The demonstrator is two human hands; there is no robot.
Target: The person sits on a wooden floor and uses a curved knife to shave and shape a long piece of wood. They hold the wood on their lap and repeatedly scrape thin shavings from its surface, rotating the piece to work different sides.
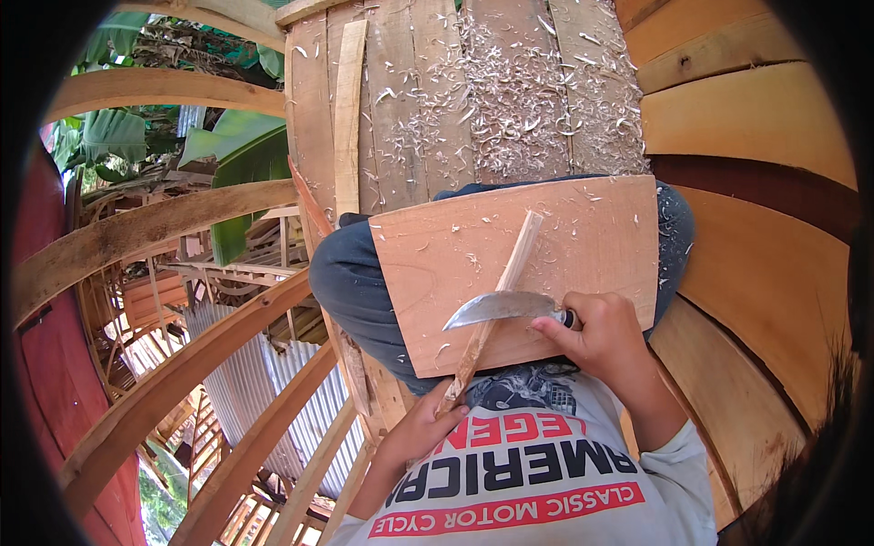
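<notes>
My left hand (423, 435) is closed round the near end of a narrow wooden stick (510, 273), which slants up and to the right over a board. In my right hand (596, 332) is a knife (503, 308) with a broad curved blade and a dark handle. Its blade lies across the stick at about the stick's middle, the tip pointing left. The thumb rests by the base of the blade. Beneath both is the flat wooden board (414, 273), lying over my crossed legs, with a few curled shavings on it.
Many wood shavings (519, 109) cover the plank floor (396, 118) ahead. A loose wooden strip (349, 118) lies at its left. Wooden railing slats (182, 364) with gaps border the left side, with corrugated metal sheets (237, 382) beyond. A plank wall (746, 273) rises on the right.
</notes>
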